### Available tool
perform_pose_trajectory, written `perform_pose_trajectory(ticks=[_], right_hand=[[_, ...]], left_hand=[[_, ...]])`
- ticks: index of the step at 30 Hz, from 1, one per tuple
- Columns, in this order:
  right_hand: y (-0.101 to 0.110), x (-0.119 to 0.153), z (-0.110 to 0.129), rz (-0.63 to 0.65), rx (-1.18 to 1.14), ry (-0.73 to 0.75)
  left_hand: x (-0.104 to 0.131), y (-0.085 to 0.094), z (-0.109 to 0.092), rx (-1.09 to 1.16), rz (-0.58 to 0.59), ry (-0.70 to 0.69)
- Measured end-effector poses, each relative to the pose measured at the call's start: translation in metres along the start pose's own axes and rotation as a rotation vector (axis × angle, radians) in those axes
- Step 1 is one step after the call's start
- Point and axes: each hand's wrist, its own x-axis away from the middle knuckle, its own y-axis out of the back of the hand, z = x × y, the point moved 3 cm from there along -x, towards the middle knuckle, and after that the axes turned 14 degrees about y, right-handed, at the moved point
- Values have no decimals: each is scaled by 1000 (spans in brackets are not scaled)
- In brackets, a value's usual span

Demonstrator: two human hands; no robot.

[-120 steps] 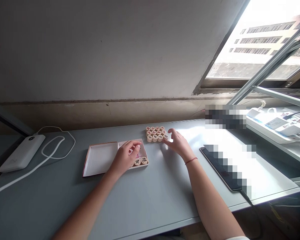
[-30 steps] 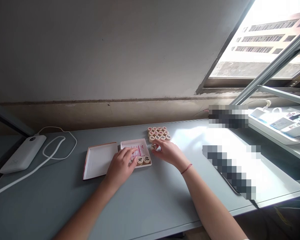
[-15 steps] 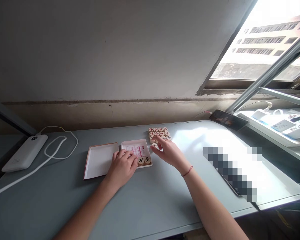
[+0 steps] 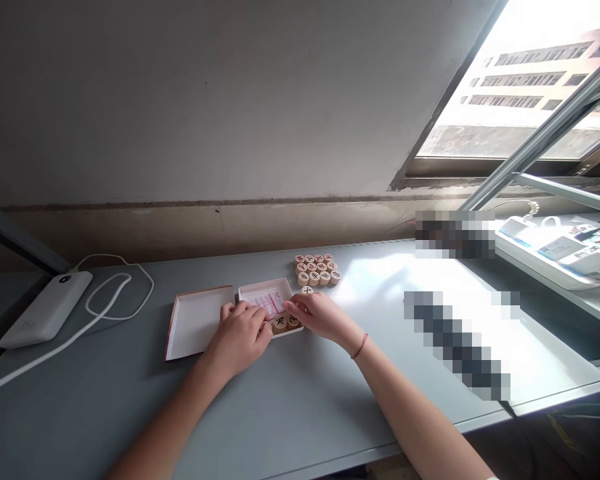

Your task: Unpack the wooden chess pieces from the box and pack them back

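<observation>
Looks like a plain office/workroom: long grey desk point(image 4: 290, 400) against a bare wall, power bank point(image 4: 45, 308) w/ cable, window point(image 4: 510, 100) onto a multi-storey bldg (gadgets on side shelf).

the round wooden game pieces point(image 4: 317, 268) grouped just behind the small box point(image 4: 260, 293) carry red and black characters, too small to read. a piece in the box point(image 4: 280, 323) bears a black character, also unclear.
</observation>
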Motion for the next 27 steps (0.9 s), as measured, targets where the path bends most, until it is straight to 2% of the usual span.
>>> perform_pose_trajectory(ticks=[3, 5, 9, 12, 18, 23, 27], right_hand=[[1, 0, 1, -12, -30, -1], [4, 1, 6, -42, -78, 15], [8, 1, 22, -24, -298, 129], [11, 1, 28, 3, -464, 170], [11, 1, 17, 64, -672, 207], [9, 0, 13, 40, -737, 181], [21, 1, 12, -49, -713, 111]], left_hand=[[-1, 1, 0, 41, 52, -9], [-2, 2, -1, 88, 33, -8], [-3, 5, -4, 307, -24, 15], [-4, 5, -6, 482, 3, 43], [-2, 2, -7, 671, 84, 164], [0, -3, -7, 791, 158, 211], [1, -5, -6, 886, 149, 251]])
